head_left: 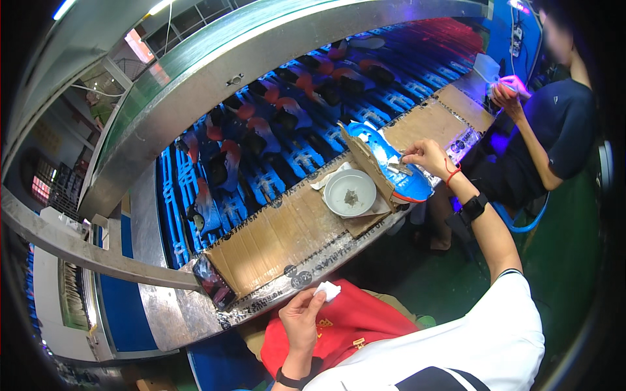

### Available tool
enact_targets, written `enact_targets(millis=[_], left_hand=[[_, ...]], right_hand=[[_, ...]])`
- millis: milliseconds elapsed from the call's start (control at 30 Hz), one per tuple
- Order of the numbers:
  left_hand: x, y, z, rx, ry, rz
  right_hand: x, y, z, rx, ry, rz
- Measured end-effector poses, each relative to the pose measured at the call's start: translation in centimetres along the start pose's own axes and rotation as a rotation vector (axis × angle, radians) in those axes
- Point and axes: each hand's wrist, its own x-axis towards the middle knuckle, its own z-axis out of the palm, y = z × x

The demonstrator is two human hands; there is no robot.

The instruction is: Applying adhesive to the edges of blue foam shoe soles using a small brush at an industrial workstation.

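Observation:
My left hand pinches a small folded white tissue or cloth between thumb and fingertips, above a red cloth on my lap. Farther off to the right, my right hand is closed in a pinch over a blue container with an orange-red end. Crumpled whitish pieces lie inside that container. What the right fingertips hold is too small to make out. A piece of cardboard stands upright along the container's left side. Just left of it, a round white bowl has small greyish bits at its bottom.
Flattened cardboard covers the table's near edge, with a phone at its left end. Beyond, several blue, red and black shoe-like parts lie on a blue-lit conveyor under a metal frame. At right, a co-worker holds something orange.

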Motion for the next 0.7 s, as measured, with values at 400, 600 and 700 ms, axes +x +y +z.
enact_targets(millis=[400, 600, 700], left_hand=[[0.0, -1.7, -1.3, -0.002, -0.004, -0.071], [-0.2, -1.0, -0.6, -0.046, -0.019, -0.107], [-0.4, -0.8, -0.8, -0.045, -0.001, -0.110]], right_hand=[[1.1, -2.6, -1.3, -0.112, -0.109, -0.201], [2.3, -3.5, -0.3, -0.145, 0.009, -0.241], [3.0, -3.9, 0.5, -0.223, -0.015, -0.298]])
